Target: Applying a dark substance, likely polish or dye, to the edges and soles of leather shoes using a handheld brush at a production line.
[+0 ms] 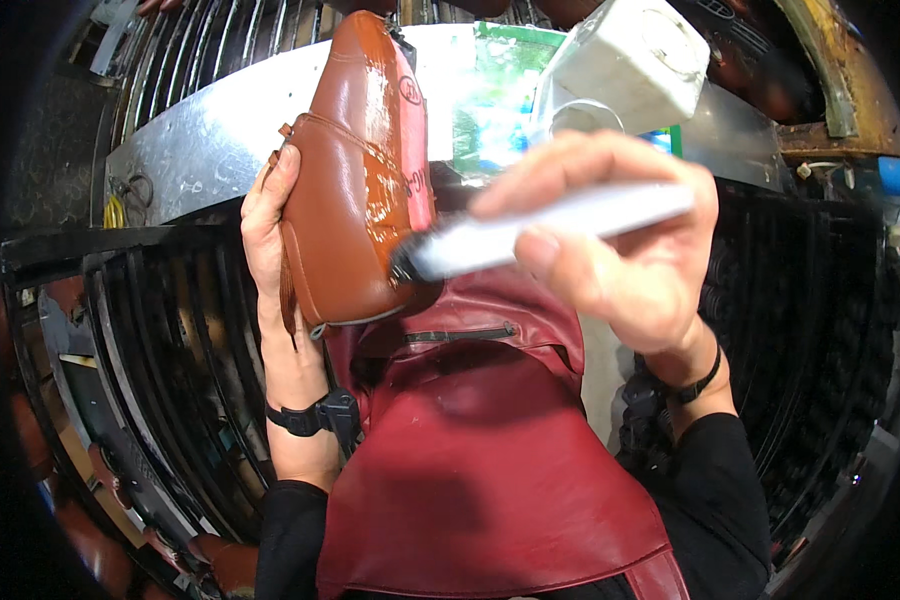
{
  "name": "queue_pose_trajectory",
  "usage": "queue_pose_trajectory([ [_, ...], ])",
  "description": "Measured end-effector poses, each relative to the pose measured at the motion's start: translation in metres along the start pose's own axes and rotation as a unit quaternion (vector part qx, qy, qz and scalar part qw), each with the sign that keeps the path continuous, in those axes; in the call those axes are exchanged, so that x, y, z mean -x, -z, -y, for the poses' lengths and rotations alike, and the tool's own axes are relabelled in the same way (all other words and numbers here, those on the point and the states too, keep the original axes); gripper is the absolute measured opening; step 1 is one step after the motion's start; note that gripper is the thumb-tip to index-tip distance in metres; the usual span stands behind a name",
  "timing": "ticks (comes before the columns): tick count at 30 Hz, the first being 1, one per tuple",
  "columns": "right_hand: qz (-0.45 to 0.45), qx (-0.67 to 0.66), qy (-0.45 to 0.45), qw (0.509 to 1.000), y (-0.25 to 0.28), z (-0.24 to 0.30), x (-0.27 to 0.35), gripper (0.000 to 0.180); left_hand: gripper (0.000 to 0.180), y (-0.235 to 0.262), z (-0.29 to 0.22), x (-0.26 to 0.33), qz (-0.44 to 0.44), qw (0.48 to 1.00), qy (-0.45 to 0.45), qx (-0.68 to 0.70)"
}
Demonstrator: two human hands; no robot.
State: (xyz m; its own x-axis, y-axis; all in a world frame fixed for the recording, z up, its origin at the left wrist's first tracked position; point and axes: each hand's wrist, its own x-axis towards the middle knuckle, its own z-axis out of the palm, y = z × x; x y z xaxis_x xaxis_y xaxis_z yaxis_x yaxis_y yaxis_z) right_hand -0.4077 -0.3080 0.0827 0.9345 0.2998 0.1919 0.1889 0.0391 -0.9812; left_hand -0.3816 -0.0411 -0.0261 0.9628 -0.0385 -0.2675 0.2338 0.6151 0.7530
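Observation:
A brown leather boot upper (pixel 335 215) stands on its side with its toe pointing away from me. Its pink underside (pixel 412 150) faces right, and a wet-looking gloss runs along the leather edge beside it. My left hand (pixel 267 215) grips the boot from the left, thumb on the leather, with most fingers hidden behind it. In my right hand (pixel 630 260) is a brush (pixel 570 222) with a pale handle, blurred by motion. Its dark bristles (pixel 406 258) meet the boot's edge near the heel.
Beyond the boot is a shiny metal tabletop (pixel 220 125) with a green-edged sheet (pixel 490 60). A white plastic container (pixel 625 65) stands at the far right. Dark metal racks (pixel 160 330) flank me. A red apron (pixel 490 470) covers my lap.

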Motion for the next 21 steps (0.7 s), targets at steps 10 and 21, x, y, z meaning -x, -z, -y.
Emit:
queue_pose_trajectory([
  [10,0.088,0.0,0.161,0.983,0.012,0.007,-0.034,0.03,0.044,-0.013,0.001,0.011,0.057,0.99,-0.047,-0.119],
  [21,-0.02,0.027,-0.001,0.999,0.016,0.034,-0.044,0.042,0.067,-0.042,0.025,0.017,-0.022,0.888,-0.245,-0.387],
])
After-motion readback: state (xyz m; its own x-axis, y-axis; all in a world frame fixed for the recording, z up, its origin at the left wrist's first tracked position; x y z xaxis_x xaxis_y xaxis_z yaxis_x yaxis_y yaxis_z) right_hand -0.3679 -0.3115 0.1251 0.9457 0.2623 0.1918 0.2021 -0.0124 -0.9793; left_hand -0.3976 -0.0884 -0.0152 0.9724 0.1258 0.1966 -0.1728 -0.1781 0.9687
